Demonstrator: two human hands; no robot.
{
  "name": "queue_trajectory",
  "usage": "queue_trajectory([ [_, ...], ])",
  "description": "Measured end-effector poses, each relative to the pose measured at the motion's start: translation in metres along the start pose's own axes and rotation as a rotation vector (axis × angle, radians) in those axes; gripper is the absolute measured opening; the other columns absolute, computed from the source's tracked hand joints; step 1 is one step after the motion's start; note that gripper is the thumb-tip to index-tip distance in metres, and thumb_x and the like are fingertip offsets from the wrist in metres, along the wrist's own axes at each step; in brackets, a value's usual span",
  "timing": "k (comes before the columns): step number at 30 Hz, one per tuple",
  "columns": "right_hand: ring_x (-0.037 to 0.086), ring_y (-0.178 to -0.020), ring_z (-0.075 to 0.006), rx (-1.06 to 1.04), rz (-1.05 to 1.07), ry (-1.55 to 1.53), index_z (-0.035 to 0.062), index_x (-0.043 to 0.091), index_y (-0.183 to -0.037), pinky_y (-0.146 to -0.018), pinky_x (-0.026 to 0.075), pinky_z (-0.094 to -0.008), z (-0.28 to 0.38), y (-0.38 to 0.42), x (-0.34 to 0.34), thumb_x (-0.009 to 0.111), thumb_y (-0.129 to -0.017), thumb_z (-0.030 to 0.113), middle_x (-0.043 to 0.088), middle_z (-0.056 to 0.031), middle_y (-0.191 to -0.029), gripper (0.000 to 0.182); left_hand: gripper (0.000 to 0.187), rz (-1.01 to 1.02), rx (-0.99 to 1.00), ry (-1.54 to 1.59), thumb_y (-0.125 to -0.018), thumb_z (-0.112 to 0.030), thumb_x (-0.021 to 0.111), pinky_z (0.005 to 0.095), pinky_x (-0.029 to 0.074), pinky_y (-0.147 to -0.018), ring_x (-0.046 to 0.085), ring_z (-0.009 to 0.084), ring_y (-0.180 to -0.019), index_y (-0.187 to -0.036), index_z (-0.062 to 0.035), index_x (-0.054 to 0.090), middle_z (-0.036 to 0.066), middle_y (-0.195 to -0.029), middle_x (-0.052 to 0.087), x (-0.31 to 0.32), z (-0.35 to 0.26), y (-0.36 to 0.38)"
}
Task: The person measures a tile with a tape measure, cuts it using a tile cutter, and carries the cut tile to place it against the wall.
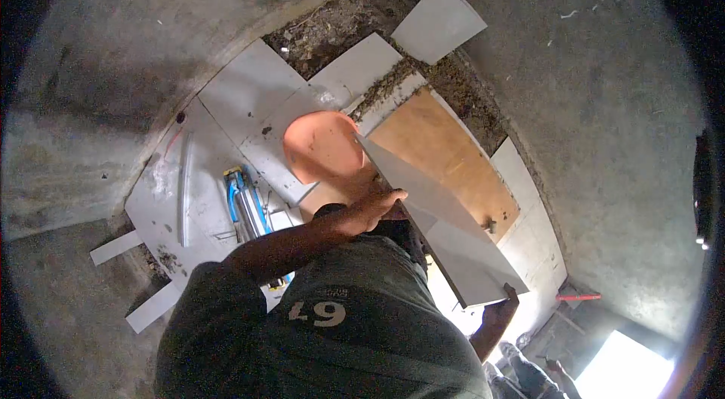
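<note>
A long light grey tile (445, 229) is held tilted in front of my body, running from upper left to lower right. My left hand (381, 210) grips its near edge around the middle, the thumb on the edge. At the tile's lower right end, my right hand (507, 301) holds the corner, its fingers partly hidden. Just beyond the tile lies a brown board (442, 150) on the floor. An orange basin (325, 146) stands by the tile's upper left end. The palm side of my left hand is hidden.
A blue tile cutter (245, 202) lies on the pale floor tiles (253, 85) at the left. Bare soil (325, 29) borders them at the top, near loose tiles (440, 23). A red tool (578, 297) lies at the right. Another person's hand (556, 366) shows at the lower right.
</note>
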State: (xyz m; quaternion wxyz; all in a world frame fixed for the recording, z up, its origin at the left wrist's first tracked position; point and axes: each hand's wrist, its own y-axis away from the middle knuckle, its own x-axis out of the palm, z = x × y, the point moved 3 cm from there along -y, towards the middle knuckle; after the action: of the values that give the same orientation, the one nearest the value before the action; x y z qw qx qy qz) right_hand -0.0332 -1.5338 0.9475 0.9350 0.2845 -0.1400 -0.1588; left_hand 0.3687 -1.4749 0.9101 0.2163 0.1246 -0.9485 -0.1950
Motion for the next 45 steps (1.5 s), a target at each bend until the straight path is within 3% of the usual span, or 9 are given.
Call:
queue_trajectory([
  [7, 0.054, -0.105, -0.0302, -0.256, -0.03, 0.394, -0.0059, 0.046, -0.114, -0.094, 0.044, -0.0373, -0.005, -0.08, -0.001, 0.059, -0.077, 0.011, 0.054, -0.0199, -0.114, 0.042, 0.036, 0.161, -0.047, -0.877, -0.082, -0.033, 0.06, 0.0409, 0.044, -0.078, 0.06, 0.0291, -0.088, -0.1, -0.0021, 0.062, 0.018, -0.093, 0.062, 0.004, 0.014, -0.15],
  [16, 0.055, -0.102, -0.028, -0.154, -0.088, 0.143, -0.0049, 0.051, -0.107, -0.093, 0.044, -0.0381, 0.008, -0.145, 0.034, 0.056, -0.08, 0.011, 0.055, -0.0205, -0.109, 0.032, 0.04, -0.156, -0.366, -0.529, -0.077, -0.039, 0.064, 0.039, 0.045, -0.053, 0.059, 0.0256, -0.052, -0.072, 0.001, 0.065, 0.014, -0.065, 0.065, 0.02, -0.033, -0.236],
  [24, 0.058, -0.098, -0.0261, 0.045, -0.124, -0.229, -0.0064, 0.053, -0.107, -0.09, 0.046, -0.0364, 0.005, -0.199, 0.167, 0.058, -0.08, 0.01, 0.058, -0.0173, -0.108, 0.032, 0.029, -0.029, -0.549, -0.265, -0.083, -0.023, 0.06, 0.0358, 0.052, -0.057, 0.065, 0.0241, -0.067, -0.098, 0.0021, 0.059, 0.01, -0.083, 0.065, -0.028, -0.09, -0.33],
  [28, 0.058, -0.1, -0.0273, 0.019, -0.084, -0.284, -0.0059, 0.054, -0.106, -0.089, 0.047, -0.0383, -0.04, -0.248, 0.243, 0.059, -0.08, 0.011, 0.058, -0.018, -0.109, 0.031, 0.044, -0.01, -0.542, -0.223, -0.078, -0.037, 0.066, 0.0373, 0.049, -0.065, 0.06, 0.0244, -0.067, -0.103, -0.0012, 0.062, 0.009, -0.085, 0.065, -0.108, -0.046, -0.421],
  [31, 0.058, -0.1, -0.027, -0.427, -0.058, 0.772, -0.0062, 0.054, -0.104, -0.088, 0.048, -0.0384, -0.078, -0.281, 0.313, 0.058, -0.082, 0.008, 0.058, -0.0189, -0.108, 0.027, 0.043, 0.044, -0.552, -0.296, -0.077, -0.036, 0.069, 0.0372, 0.049, -0.063, 0.059, 0.0245, -0.069, -0.102, -0.0026, 0.059, 0.01, -0.084, 0.063, -0.193, -0.073, -0.492],
  [36, 0.059, -0.095, -0.0286, -0.08, -0.087, 0.056, -0.0048, 0.06, -0.096, -0.089, 0.047, -0.0414, -0.124, -0.314, 0.511, 0.052, -0.081, 0.005, 0.061, -0.019, -0.096, 0.02, 0.013, 0.099, -0.758, 0.03, -0.086, -0.016, 0.062, 0.0288, 0.051, -0.068, 0.057, 0.0172, -0.077, -0.092, -0.0059, 0.057, 0.003, -0.085, 0.058, -0.358, -0.146, -0.59],
  [40, 0.058, -0.094, -0.0296, -0.536, 0.088, 1.521, -0.0022, 0.062, -0.096, -0.084, 0.049, -0.0407, -0.115, -0.343, 0.631, 0.056, -0.079, 0.008, 0.063, -0.0174, -0.096, 0.021, 0.01, 0.04, -0.592, 0.411, -0.087, -0.015, 0.063, 0.0341, 0.056, -0.072, 0.061, 0.0192, -0.078, -0.087, -0.0076, 0.058, 0.003, -0.087, 0.06, -0.453, -0.132, -0.609],
  [43, 0.058, -0.096, -0.026, 0.261, 0.105, 0.271, -0.0016, 0.059, -0.096, -0.093, 0.044, -0.0381, -0.116, -0.391, 0.672, 0.06, -0.08, 0.008, 0.06, -0.0158, -0.101, 0.019, 0.017, -0.079, -0.581, 0.668, -0.085, -0.023, 0.067, 0.0385, 0.055, -0.076, 0.063, 0.0209, -0.08, -0.092, -0.0101, 0.059, 0.005, -0.092, 0.062, -0.485, -0.167, -0.578],
  [45, 0.059, -0.094, -0.0267, -0.306, 0.273, 1.232, -0.0013, 0.06, -0.095, -0.092, 0.045, -0.0378, -0.102, -0.398, 0.716, 0.059, -0.082, 0.013, 0.062, -0.0154, -0.099, 0.019, 0.024, -0.089, -0.747, 0.64, -0.085, -0.028, 0.066, 0.0412, 0.053, -0.081, 0.062, 0.0224, -0.087, -0.099, -0.0098, 0.058, 0.007, -0.1, 0.061, -0.492, -0.122, -0.56],
])
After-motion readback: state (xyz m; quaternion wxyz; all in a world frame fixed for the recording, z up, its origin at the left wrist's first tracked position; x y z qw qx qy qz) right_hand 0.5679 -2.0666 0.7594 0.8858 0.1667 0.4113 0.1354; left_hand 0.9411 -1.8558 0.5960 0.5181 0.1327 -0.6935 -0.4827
